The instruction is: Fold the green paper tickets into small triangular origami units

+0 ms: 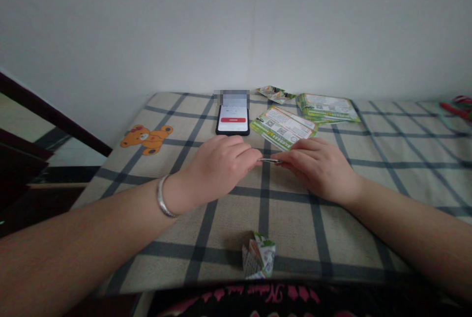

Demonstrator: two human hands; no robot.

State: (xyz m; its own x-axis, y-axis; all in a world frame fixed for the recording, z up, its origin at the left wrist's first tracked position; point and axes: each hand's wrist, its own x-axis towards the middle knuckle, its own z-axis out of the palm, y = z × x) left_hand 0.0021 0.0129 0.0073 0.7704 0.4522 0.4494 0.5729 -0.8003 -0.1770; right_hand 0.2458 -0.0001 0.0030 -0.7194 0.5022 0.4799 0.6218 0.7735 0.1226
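My left hand (224,162), with a silver bangle at its wrist, pinches one end of a thin folded piece of paper (270,160). At the other end, the fingers of my right hand (320,167) are closed on the same paper. Only its narrow edge shows between the two hands, so its full shape is hidden. Just beyond my right hand lie a few printed green and white leaflets (280,125). Near the front edge of the table stands a small folded paper piece (259,255) with the same kind of print.
A phone (233,118) with a lit screen lies near the wall. Behind the leaflets are more folded paper pieces (276,94) and a leaflet stack (328,108). A bear figure (146,138) is on the checked tablecloth (177,253) at left; a red object (457,109) is at far right.
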